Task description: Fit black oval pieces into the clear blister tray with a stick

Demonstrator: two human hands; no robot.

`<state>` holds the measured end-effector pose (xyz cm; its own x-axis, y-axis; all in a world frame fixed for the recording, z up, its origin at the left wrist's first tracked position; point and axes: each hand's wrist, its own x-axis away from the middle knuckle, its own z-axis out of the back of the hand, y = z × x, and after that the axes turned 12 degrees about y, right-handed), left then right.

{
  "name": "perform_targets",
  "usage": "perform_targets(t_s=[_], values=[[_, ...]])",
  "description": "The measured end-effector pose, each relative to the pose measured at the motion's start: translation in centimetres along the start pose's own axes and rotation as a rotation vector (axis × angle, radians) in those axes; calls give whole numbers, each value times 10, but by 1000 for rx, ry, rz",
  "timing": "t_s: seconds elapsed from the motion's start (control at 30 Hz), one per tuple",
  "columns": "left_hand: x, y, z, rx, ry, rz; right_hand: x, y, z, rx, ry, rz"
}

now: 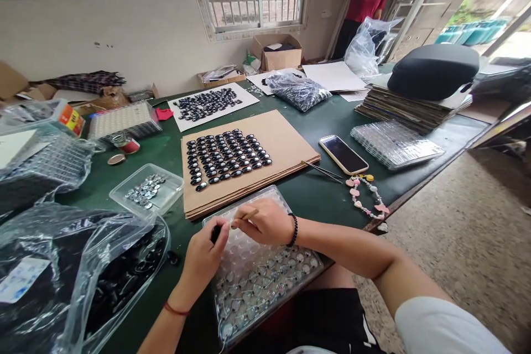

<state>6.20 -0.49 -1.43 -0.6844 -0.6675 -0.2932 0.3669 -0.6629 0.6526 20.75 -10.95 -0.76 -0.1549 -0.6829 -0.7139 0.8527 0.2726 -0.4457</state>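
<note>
My left hand [207, 249] is closed on a small black piece [215, 233], pinched between thumb and fingers. Close beside it, my right hand [261, 221] grips a thin brown stick [250, 214], its end near the left fingertips. Both hands are above a clear plastic tray [265, 310] with rows of round compartments; those nearest me hold small shiny parts. Beyond the tray, rows of black oval pieces [226, 156] lie on stacked brown cardboard [286, 138]. What lies between the fingertips is too small to make out.
On the left are an open bag of black pieces [124, 276] and a clear box of metal parts [166, 193]. Tweezers [326, 171], a phone [343, 155] and a beaded strap [375, 196] lie right. A person in a red top [367, 3] stands at the back.
</note>
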Motion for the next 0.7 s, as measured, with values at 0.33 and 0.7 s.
perform_targets(t_s=[0.33,0.7], values=[[3,5,5,397,6,295,-2,2,2,-335,166,-399],[18,16,-1,399,-18,170,7,-8,0,-570,132,-459]])
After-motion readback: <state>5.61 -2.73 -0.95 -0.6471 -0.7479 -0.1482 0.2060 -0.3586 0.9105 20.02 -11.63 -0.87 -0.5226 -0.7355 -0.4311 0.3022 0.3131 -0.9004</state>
